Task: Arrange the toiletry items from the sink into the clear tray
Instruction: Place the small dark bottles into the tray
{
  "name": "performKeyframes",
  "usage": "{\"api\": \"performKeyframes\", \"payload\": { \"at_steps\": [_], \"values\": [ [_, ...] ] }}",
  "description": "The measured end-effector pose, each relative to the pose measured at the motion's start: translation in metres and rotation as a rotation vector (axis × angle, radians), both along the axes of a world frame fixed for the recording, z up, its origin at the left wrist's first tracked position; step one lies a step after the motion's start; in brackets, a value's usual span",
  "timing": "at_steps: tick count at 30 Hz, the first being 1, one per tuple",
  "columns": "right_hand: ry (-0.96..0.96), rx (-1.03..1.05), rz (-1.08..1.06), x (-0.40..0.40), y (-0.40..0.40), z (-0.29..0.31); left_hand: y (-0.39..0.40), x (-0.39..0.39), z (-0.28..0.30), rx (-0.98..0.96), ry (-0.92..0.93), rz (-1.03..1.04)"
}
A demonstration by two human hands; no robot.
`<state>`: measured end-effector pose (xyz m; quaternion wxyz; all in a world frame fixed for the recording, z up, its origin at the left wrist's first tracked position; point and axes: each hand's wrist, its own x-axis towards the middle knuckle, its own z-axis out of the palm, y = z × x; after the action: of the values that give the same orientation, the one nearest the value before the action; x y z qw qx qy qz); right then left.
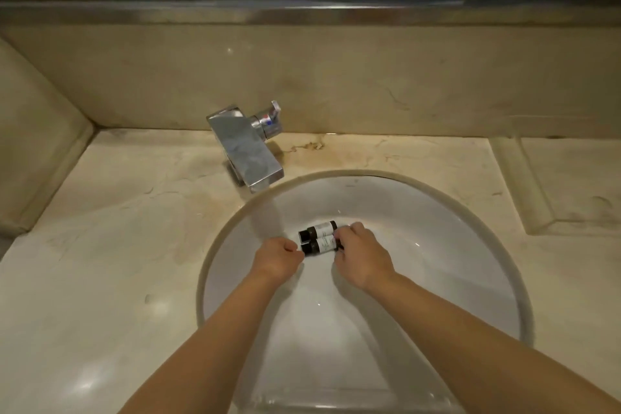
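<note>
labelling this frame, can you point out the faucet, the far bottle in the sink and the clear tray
faucet [247,148]: head view, top face of the chrome spout.
far bottle [322,229]: head view, its white label.
clear tray [534,185]: head view, its left wall, on the counter at right.

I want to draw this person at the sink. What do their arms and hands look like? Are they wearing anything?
Both arms are bare right up to the bottom of the picture, with no sleeves showing. The left hand and the right hand wear no gloves, and no watch, bracelet or ring can be seen. You can draw two plain forearms.
</note>
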<state>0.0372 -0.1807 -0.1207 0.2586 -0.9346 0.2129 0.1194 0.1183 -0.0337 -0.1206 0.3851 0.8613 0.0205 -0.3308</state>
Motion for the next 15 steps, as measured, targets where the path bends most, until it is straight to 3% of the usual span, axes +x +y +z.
{"api": "performKeyframes", "payload": {
  "at_steps": [6, 11, 15],
  "values": [
    [-0.112, -0.039, 0.175, 0.031, -0.005, -0.022, -0.018, 0.004, -0.023, 0.212, -0.198, -0.229],
    [-0.045, -0.067, 0.209, 0.039, -0.003, -0.03, -0.028, 0.001, -0.03, 0.316, -0.31, -0.328],
    [0.086, 0.005, 0.157, 0.034, -0.001, -0.036, -0.027, -0.003, -0.029, 0.423, -0.427, -0.561]
  ]
}}
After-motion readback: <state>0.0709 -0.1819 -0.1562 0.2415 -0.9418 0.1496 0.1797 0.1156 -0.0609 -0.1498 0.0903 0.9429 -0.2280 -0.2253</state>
